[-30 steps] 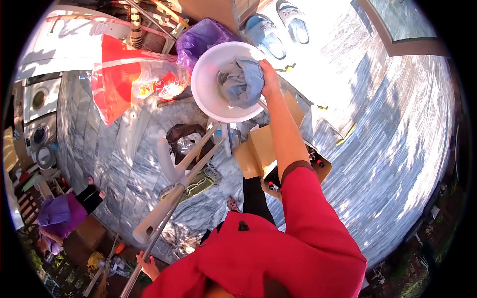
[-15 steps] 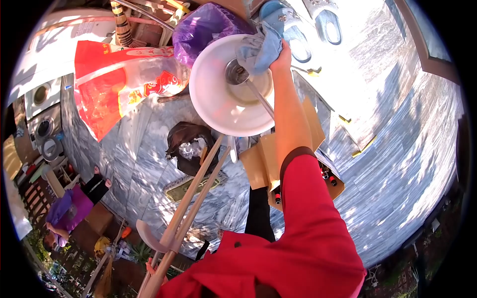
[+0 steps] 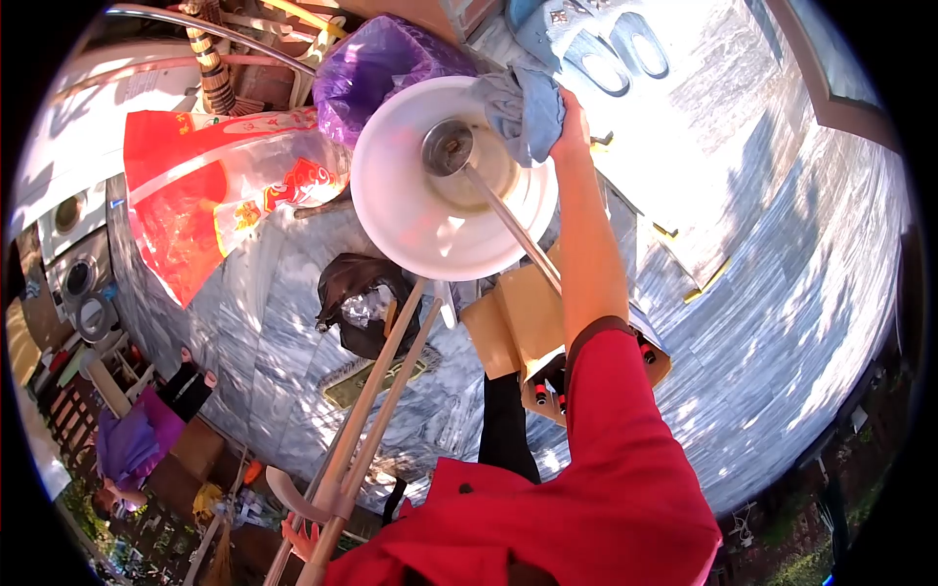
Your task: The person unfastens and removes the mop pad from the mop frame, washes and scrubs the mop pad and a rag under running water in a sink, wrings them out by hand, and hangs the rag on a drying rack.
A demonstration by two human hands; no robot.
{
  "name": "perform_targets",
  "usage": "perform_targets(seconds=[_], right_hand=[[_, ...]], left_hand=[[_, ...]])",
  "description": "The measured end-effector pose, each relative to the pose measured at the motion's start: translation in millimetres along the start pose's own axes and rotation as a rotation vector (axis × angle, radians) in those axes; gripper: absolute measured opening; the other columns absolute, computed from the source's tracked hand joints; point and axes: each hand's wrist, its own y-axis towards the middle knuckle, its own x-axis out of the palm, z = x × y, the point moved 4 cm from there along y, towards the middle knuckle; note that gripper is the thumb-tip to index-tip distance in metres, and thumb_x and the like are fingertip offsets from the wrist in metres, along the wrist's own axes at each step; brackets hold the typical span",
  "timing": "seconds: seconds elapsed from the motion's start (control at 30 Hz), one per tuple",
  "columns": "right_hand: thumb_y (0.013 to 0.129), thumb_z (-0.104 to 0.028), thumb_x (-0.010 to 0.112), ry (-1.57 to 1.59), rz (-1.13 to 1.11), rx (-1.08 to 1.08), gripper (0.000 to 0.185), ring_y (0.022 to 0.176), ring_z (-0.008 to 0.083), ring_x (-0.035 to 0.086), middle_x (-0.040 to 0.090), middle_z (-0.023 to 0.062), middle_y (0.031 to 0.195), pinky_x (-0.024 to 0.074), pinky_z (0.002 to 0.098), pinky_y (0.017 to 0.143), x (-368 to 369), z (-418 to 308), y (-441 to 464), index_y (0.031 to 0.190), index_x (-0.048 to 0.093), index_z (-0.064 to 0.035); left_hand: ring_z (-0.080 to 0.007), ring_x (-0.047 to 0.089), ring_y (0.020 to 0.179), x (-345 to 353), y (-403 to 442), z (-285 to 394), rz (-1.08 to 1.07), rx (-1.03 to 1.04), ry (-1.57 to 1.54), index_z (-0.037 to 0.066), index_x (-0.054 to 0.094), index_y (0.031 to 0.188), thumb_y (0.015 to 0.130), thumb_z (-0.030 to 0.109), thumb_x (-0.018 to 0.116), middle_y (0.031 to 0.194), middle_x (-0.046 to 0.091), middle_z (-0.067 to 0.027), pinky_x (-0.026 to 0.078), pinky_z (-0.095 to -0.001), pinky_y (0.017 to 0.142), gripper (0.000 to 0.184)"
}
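My right hand (image 3: pixel 572 125) is closed on a grey-blue cloth (image 3: pixel 529 112) at the upper right rim of a white basin (image 3: pixel 391 186). Inside the basin lies a metal ladle (image 3: pixel 448 147), its long handle reaching down and right, under my forearm. At the bottom left, my left hand (image 3: pixel 300 536) is wrapped round long poles (image 3: pixel 366 430), partly hidden behind them. The poles run up towards the basin's lower edge.
A purple bag (image 3: pixel 376 73) and a red plastic bag (image 3: pixel 195 195) lie beside the basin. Below are a dark bag (image 3: pixel 357 303), a green mat (image 3: pixel 366 383) and a cardboard box (image 3: pixel 523 317) with bottles. Slippers (image 3: pixel 596 68) stand upper right. Another person (image 3: pixel 147 435) is far left.
My right hand has lifted the cloth from inside the basin to its right rim, uncovering the ladle. The poles in my left hand have shifted and turned.
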Motion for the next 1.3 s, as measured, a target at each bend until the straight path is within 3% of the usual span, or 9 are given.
perform_targets(seconds=[0.2,0.57,0.63,0.77,0.87,1.0,1.13,1.23,1.3], right_hand=[[0.088,-0.023,0.045,0.148,-0.288,0.087,0.037,0.1,0.0248,0.059,0.061,0.0136,0.11,0.0441,0.0363,0.093,-35.8,46.7,-128.3,0.115,0.054,0.0024],[0.088,-0.023,0.049,-0.112,-0.327,0.204,0.035,0.094,0.0202,0.06,0.062,0.0111,0.104,0.0479,0.0322,0.084,-112.0,77.5,-301.1,0.11,0.056,0.0026],[0.087,-0.022,0.05,-0.046,-0.301,0.285,0.034,0.093,0.0191,0.061,0.063,0.0104,0.103,0.0481,0.0311,0.082,-122.5,82.9,-330.9,0.109,0.057,0.0024],[0.086,-0.023,0.052,-0.116,-0.315,0.301,0.034,0.09,0.0194,0.062,0.063,0.0107,0.101,0.0489,0.0312,0.081,-115.1,83.8,-403.7,0.11,0.057,0.0019],[0.085,-0.023,0.053,-0.125,-0.316,0.333,0.036,0.09,0.0217,0.062,0.064,0.0124,0.102,0.0496,0.0336,0.081,-118.9,95.3,-457.1,0.111,0.057,0.0019],[0.085,-0.023,0.053,-0.235,-0.308,0.29,0.035,0.089,0.0231,0.062,0.064,0.0121,0.102,0.049,0.0337,0.082,-151.3,131.6,-516.8,0.11,0.057,0.0007],[0.088,-0.024,0.05,-0.389,-0.446,0.222,0.032,0.09,0.0204,0.061,0.063,0.0099,0.103,0.0477,0.0308,0.083,-160.1,167.1,-597.8,0.108,0.059,-0.0005],[0.088,-0.028,0.048,-0.495,-0.471,0.345,0.037,0.1,0.0245,0.059,0.061,0.0115,0.11,0.0439,0.0342,0.091,-159.7,206.1,-633.0,0.111,0.058,-0.0011],[0.086,-0.032,0.05,-0.686,-0.752,0.099,0.041,0.099,0.0239,0.058,0.061,0.0104,0.109,0.0431,0.0342,0.091,-134.4,223.1,-663.0,0.112,0.058,-0.0012]], left_hand=[[-0.0179,0.052,0.092,15.5,17.3,-3.1,-0.014,0.03,-0.018,0.012,0.055,0.111,0.082,0.042,0.057,0.102,0.057,-0.0027,0.044,-0.0333,0.069,0.042],[-0.0189,0.055,0.085,-12.8,56.4,-20.0,0.041,0.142,-0.12,0.011,0.056,0.109,0.081,0.037,0.059,0.094,0.059,-0.0047,0.047,-0.0318,0.063,0.038],[-0.0191,0.056,0.084,-26.8,64.4,-24.1,0.053,0.206,-0.135,0.011,0.056,0.109,0.081,0.037,0.059,0.092,0.06,-0.0051,0.047,-0.0315,0.062,0.038],[-0.0177,0.056,0.074,-26.9,45.4,-3.0,0.002,0.377,-0.114,0.006,0.063,0.083,0.078,0.023,0.059,0.081,0.06,-0.0043,0.045,-0.0323,0.061,0.018],[-0.0175,0.056,0.073,-19.9,94.5,-28.1,-0.143,0.744,-0.203,0.002,0.062,0.083,0.077,0.018,0.062,0.078,0.06,-0.0055,0.045,-0.0311,0.066,0.017],[-0.0161,0.057,0.074,11.5,126.9,-65.4,-0.283,0.723,-0.34,0.0,0.062,0.078,0.077,0.015,0.065,0.073,0.062,-0.0059,0.045,-0.0308,0.074,0.016],[-0.0115,0.054,0.067,8.4,115.7,-93.0,-0.404,0.632,-0.54,0.002,0.06,0.073,0.078,0.016,0.064,0.07,0.062,-0.0034,0.044,-0.0276,0.066,0.016],[-0.009,0.05,0.058,-29.6,124.3,-126.0,-0.275,0.488,-0.695,0.002,0.058,0.066,0.074,0.013,0.065,0.058,0.056,-0.001,0.041,-0.0248,0.057,0.016],[-0.0092,0.051,0.057,-74.6,130.3,-147.5,-0.139,0.4,-0.869,0.003,0.056,0.062,0.072,0.012,0.064,0.058,0.056,-0.0009,0.041,-0.0246,0.057,0.015]])
